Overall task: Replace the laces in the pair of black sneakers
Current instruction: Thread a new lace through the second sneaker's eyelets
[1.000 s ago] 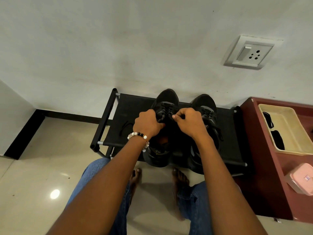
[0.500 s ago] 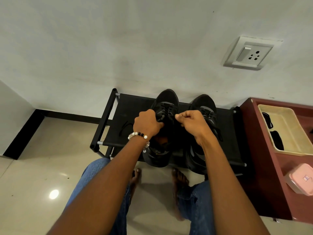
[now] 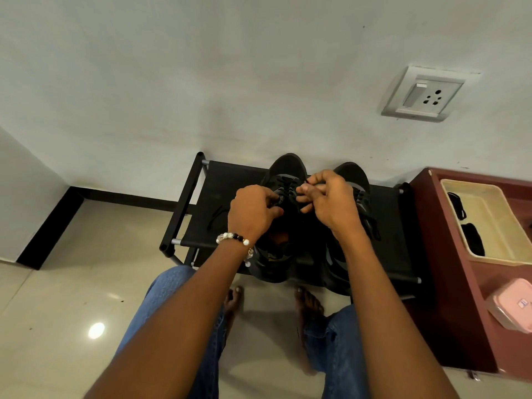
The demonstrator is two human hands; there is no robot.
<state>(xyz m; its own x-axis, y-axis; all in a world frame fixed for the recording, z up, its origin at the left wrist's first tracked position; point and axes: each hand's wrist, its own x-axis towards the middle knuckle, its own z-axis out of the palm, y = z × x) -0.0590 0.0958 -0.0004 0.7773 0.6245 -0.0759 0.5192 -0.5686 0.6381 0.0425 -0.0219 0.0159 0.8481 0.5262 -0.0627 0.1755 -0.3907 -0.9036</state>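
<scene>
Two black sneakers stand side by side on a black shoe rack (image 3: 397,240), toes toward the wall. The left sneaker (image 3: 288,171) carries a black lace (image 3: 286,187) threaded across its upper eyelets. The right sneaker (image 3: 352,175) sits just beside it.

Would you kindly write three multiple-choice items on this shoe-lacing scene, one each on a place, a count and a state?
1. Where do the black sneakers stand?
A. on the black rack
B. in the cream tray
C. on the floor tiles

2. How many sneakers are on the rack?
A. one
B. two
C. four

3. What are the hands doing?
A. resting flat on the knees
B. both working at the left sneaker's laces
C. lifting the pink box

Answers:
1 A: both sneakers sit on the black rack by the wall.
2 B: the left sneaker and right sneaker stand side by side.
3 B: the left hand and right hand curl their fingers at the laces.
</scene>
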